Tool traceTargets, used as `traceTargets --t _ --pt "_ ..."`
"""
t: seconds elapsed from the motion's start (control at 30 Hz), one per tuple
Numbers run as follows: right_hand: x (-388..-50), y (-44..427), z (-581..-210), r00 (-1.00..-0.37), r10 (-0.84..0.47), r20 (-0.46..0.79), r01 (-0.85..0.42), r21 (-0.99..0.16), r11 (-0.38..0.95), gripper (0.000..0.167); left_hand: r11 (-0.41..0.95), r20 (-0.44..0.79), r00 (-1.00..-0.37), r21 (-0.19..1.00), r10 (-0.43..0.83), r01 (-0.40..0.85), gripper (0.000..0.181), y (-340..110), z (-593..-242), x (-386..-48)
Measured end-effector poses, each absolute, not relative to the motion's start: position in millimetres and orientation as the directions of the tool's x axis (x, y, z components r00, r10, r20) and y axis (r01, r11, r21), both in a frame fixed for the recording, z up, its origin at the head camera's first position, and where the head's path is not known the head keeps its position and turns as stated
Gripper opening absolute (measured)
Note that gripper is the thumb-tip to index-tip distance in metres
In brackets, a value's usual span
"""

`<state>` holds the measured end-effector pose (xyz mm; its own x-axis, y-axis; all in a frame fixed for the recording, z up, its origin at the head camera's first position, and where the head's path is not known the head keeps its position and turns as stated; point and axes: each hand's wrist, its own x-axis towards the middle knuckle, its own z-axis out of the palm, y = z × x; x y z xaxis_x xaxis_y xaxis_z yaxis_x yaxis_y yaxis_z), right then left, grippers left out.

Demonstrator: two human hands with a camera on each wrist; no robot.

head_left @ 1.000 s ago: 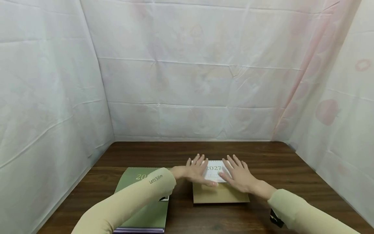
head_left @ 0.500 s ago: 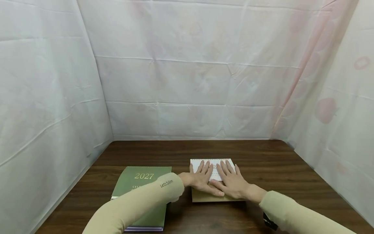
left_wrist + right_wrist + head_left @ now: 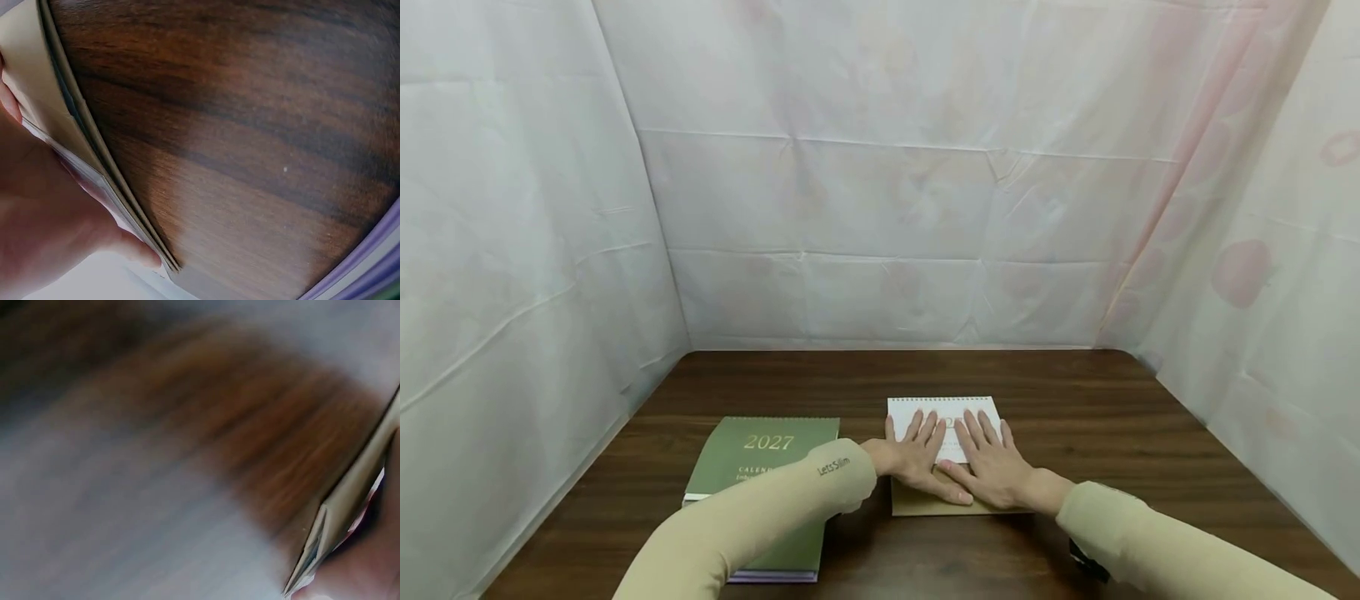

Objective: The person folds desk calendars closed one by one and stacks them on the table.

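Observation:
A desk calendar with a white cover page (image 3: 940,406) and a tan cardboard base (image 3: 917,503) lies on the brown table. Flat on its page rests my left hand (image 3: 917,464), fingers spread and pointing away. Beside it my right hand (image 3: 996,473) presses on the same calendar, its fingers also straight; the two thumbs lie close together. In the left wrist view, the layered cardboard edge (image 3: 84,119) shows beside the left hand. The right wrist view has the calendar's folded cardboard edge (image 3: 337,509) next to the right hand. The hands cover part of the printed year.
To the left lies a green 2027 calendar (image 3: 767,450) with purple-edged layers, partly hidden under my left sleeve (image 3: 760,517). The dark wood table (image 3: 1075,400) is enclosed by pale hanging sheets (image 3: 880,208) at the back and sides.
Both hands have come down and closer together, from hovering or lightly touching to lying flat on the white calendar. My left sleeve has shifted right, uncovering more of the green calendar.

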<state>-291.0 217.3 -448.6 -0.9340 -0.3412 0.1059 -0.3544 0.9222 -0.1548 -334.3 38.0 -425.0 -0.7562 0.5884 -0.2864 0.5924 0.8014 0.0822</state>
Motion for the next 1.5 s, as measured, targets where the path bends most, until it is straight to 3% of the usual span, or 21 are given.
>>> traceTargets --t 0.17,0.33,0.63,0.8,0.93,1.1,1.27,1.37,1.43,1.5 --pt "-289.8 216.7 -453.0 -0.938 -0.339 0.076 -0.347 -0.154 0.925 0.084 0.806 -0.307 -0.755 0.079 0.579 0.586 0.128 39.1 -437.4 -341.0" --pt "-290.6 218.4 -454.0 -0.945 -0.323 0.047 -0.326 -0.118 0.938 0.086 0.805 -0.306 -0.755 0.075 0.580 0.588 0.127 38.8 -429.7 -335.4" --pt "-289.7 216.1 -449.6 -0.929 -0.363 0.067 -0.369 -0.158 0.916 0.082 0.807 -0.327 -0.750 0.077 0.575 0.585 0.125 34.2 -423.3 -331.1" --pt "-294.0 217.7 -444.1 -0.915 -0.349 0.203 -0.386 -0.189 0.903 0.066 0.801 -0.310 -0.748 0.088 0.587 0.592 0.119 29.5 -420.4 -330.7" --pt "-298.2 224.4 -437.2 -0.919 -0.221 0.327 -0.299 -0.209 0.931 0.046 0.807 -0.219 -0.777 0.168 0.590 0.566 0.102 26.1 -407.1 -327.3" --pt "-302.6 236.3 -421.2 -0.958 -0.049 0.283 -0.146 -0.333 0.931 0.038 0.827 -0.118 -0.887 0.435 0.446 0.357 0.076 25.4 -388.7 -328.5" --pt "-306.2 246.3 -401.8 -0.995 0.098 0.015 0.068 -0.614 0.786 0.028 0.649 -0.228 -0.944 0.761 0.238 -0.020 0.074 25.0 -377.5 -333.3" --pt "-308.1 251.4 -395.3 -0.969 0.156 -0.192 0.248 -0.728 0.639 0.040 0.502 -0.334 -0.930 0.837 0.155 -0.218 0.077 25.7 -377.4 -338.1" --pt "-309.4 254.0 -392.8 -0.947 0.172 -0.272 0.321 -0.765 0.559 0.052 0.423 -0.373 -0.920 0.857 0.118 -0.293 0.078 25.8 -377.4 -341.4" --pt "-311.5 256.2 -392.3 -0.928 0.184 -0.324 0.372 -0.782 0.500 0.051 0.366 -0.393 -0.916 0.867 0.081 -0.339 0.079 25.5 -378.7 -345.5"
